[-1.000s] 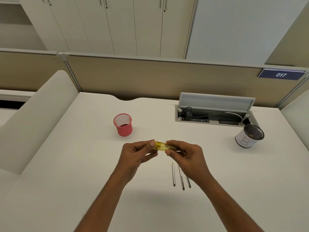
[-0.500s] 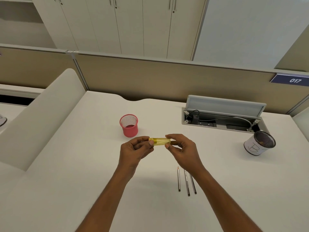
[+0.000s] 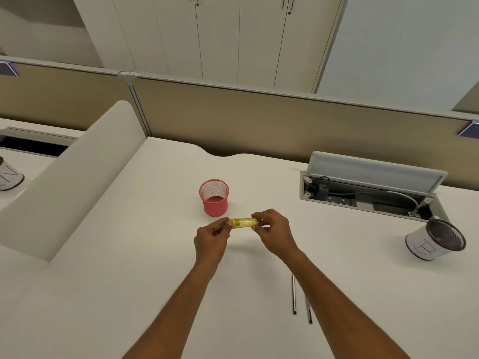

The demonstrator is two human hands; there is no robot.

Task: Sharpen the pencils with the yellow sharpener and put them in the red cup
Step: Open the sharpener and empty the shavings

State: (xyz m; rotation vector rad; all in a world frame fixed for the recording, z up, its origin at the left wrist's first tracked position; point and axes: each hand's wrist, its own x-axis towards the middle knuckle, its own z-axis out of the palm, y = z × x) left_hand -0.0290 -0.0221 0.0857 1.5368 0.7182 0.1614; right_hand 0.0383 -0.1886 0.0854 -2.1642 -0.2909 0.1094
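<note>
- A yellow sharpener (image 3: 243, 223) is held level just in front of the red cup (image 3: 214, 197), above the white desk (image 3: 129, 255).
- The left hand (image 3: 211, 238) pinches its left end; the right hand (image 3: 273, 230) pinches its right end.
- Two pencils (image 3: 294, 294) lie on the desk, nearer than the cup, partly hidden under the right forearm.
</note>
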